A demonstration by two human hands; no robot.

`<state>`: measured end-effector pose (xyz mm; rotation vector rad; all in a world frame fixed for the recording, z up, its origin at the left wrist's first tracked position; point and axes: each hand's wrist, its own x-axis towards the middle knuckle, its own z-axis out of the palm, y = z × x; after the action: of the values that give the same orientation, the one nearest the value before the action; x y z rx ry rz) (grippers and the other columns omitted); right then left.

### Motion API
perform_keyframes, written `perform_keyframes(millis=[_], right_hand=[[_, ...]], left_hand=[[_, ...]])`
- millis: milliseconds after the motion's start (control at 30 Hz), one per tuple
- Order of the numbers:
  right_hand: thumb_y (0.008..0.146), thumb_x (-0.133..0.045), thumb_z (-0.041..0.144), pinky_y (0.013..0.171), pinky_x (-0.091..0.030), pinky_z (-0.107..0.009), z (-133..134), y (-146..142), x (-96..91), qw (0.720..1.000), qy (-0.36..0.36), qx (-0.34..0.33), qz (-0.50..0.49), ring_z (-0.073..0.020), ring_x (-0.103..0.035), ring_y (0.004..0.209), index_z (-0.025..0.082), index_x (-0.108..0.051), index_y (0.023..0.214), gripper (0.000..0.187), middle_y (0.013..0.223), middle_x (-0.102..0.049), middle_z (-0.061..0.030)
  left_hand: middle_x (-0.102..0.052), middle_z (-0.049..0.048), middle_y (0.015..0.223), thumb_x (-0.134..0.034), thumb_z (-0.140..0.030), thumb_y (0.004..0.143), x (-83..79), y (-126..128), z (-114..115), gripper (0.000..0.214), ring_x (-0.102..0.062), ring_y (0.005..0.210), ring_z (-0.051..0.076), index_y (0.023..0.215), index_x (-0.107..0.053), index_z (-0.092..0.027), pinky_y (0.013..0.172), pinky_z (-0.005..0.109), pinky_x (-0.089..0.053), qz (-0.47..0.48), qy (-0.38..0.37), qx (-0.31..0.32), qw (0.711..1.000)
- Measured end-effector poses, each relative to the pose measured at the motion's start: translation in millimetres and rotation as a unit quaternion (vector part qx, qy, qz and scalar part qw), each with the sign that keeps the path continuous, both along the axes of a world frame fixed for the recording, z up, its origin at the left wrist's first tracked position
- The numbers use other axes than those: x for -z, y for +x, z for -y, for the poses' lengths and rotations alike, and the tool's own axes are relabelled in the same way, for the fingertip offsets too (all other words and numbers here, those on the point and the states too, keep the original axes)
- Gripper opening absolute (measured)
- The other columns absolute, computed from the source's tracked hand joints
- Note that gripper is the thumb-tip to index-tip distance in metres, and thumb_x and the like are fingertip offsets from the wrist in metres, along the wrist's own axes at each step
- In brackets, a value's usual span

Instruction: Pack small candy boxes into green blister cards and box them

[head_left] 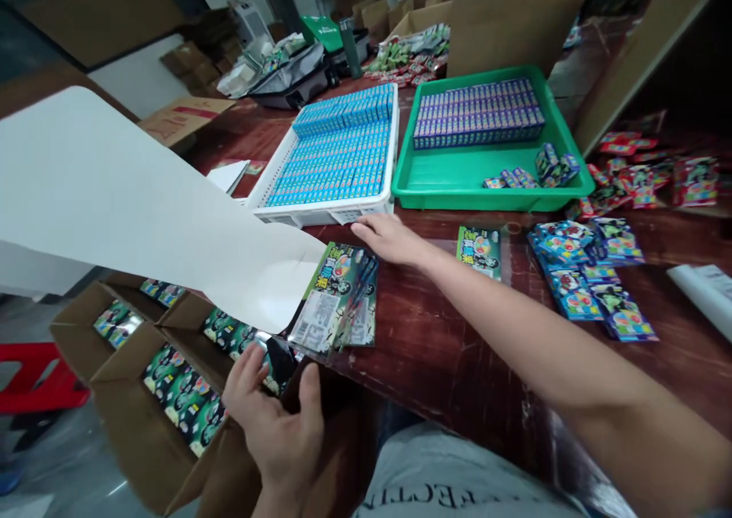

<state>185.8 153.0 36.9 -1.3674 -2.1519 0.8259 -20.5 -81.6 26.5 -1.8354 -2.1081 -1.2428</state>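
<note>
My left hand [274, 426] is over the open carton at the table's front edge, thumb and fingers apart. Just beyond its fingertips are a dark object [280, 361], too blurred to name, and green-and-black printed packs [232, 339] in the carton. My right hand [392, 237] reaches across the table to the front of the white tray [320, 213], fingers stretched out; whether it touches the tray is unclear. Between my hands lie overlapping clear-wrapped green candy packets [332, 289] with pale labels. A large white sheet [142, 205] hangs over the cartons, its tip by the packets.
Blue small boxes [337, 152] fill the white tray. A green tray [492, 197] holds rows of purple boxes [480, 114]. Blue packets [572, 259] and another green packet [479, 247] lie rightward. Divided cardboard cartons [131, 396] stand below left, near a red stool [40, 381].
</note>
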Motion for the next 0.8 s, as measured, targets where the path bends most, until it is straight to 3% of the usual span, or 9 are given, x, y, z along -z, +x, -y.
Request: perform_keyframes(millis=[100,200,267,333,400,433,567,700,800], right_hand=[[0.101,-0.050,0.048,0.123,-0.013,-0.059,42,48,16.7,0.994,0.030,0.077,0.076,-0.0416,-0.018,0.154,0.007,-0.050,0.146,0.062,0.161,-0.036,-0.0239],[0.096,-0.054,0.056,0.122,-0.018,-0.062,116,91,42.8,0.957,-0.009,0.141,0.255,-0.0469,-0.020,0.153,-0.001,-0.044,0.150,0.079,0.161,-0.033,-0.0301],[0.097,-0.051,0.057,0.122,-0.026,-0.057,173,108,57.3,0.955,0.002,0.101,0.278,-0.0417,-0.023,0.154,0.004,-0.038,0.155,0.079,0.164,-0.029,-0.0247],[0.098,-0.048,0.058,0.124,-0.028,-0.053,224,113,67.1,0.961,0.027,0.081,0.263,-0.0372,-0.023,0.155,0.007,-0.037,0.157,0.079,0.166,-0.025,-0.0208],[0.100,-0.047,0.053,0.124,-0.032,-0.049,264,114,72.8,0.968,0.036,0.069,0.237,-0.0337,-0.025,0.154,0.007,-0.037,0.157,0.075,0.166,-0.025,-0.0186],[0.100,-0.047,0.050,0.123,-0.034,-0.048,279,113,74.7,0.972,0.037,0.064,0.221,-0.0324,-0.026,0.154,0.007,-0.037,0.157,0.072,0.166,-0.026,-0.0179],[0.098,-0.054,0.044,0.122,-0.038,-0.050,312,118,82.4,0.986,0.054,0.052,0.146,-0.0320,-0.032,0.152,0.010,-0.040,0.156,0.068,0.163,-0.033,-0.0173],[0.100,-0.055,0.035,0.114,-0.049,-0.051,319,135,83.2,0.995,0.082,0.027,0.041,-0.0303,-0.047,0.144,0.025,-0.051,0.149,0.051,0.158,-0.047,-0.0116],[0.100,-0.054,0.029,0.109,-0.052,-0.050,311,157,70.1,0.982,0.144,0.118,-0.019,-0.0294,-0.054,0.136,0.026,-0.051,0.147,0.047,0.150,-0.053,-0.0132]], left_hand=[[-0.053,0.0106,0.138,-0.071,-0.016,0.084,-0.7,46,-1,0.058,-0.051,0.132,0.031,0.136,-0.051,-0.030,0.113,0.052,-0.043,-0.032,0.010,0.189,0.981],[-0.053,0.0116,0.144,-0.065,-0.021,0.090,6.7,98,-27,0.048,-0.050,0.136,0.030,0.136,-0.052,-0.028,0.115,0.050,-0.042,0.070,-0.129,0.339,0.929],[-0.047,0.0151,0.152,-0.064,-0.031,0.093,10.5,129,-49,0.052,-0.045,0.141,0.030,0.141,-0.047,-0.023,0.115,0.049,-0.040,0.230,-0.254,0.339,0.876],[-0.041,0.0191,0.158,-0.065,-0.039,0.091,10.6,151,-67,0.059,-0.043,0.144,0.030,0.144,-0.044,-0.020,0.113,0.045,-0.042,0.375,-0.399,0.301,0.780],[-0.040,0.0245,0.157,-0.067,-0.041,0.089,7.5,165,-77,0.068,-0.047,0.142,0.031,0.146,-0.040,-0.016,0.108,0.043,-0.045,0.432,-0.497,0.270,0.703],[-0.044,0.0270,0.154,-0.069,-0.041,0.088,5.3,169,-79,0.072,-0.051,0.139,0.032,0.147,-0.038,-0.013,0.105,0.043,-0.048,0.431,-0.522,0.265,0.687],[-0.065,0.0234,0.132,-0.078,-0.040,0.081,1.1,185,-74,0.075,-0.065,0.118,0.032,0.143,-0.045,-0.011,0.093,0.044,-0.052,0.361,-0.544,0.280,0.704],[-0.074,0.0123,0.113,-0.079,-0.027,0.080,6.8,198,-60,0.036,-0.068,0.106,0.027,0.113,-0.069,-0.015,0.093,0.038,-0.051,0.278,-0.525,0.356,0.721],[-0.074,0.0068,0.114,-0.067,-0.026,0.090,1.0,202,-45,0.021,-0.066,0.110,0.025,0.109,-0.071,-0.019,0.099,0.036,-0.049,0.206,-0.476,0.443,0.732]])
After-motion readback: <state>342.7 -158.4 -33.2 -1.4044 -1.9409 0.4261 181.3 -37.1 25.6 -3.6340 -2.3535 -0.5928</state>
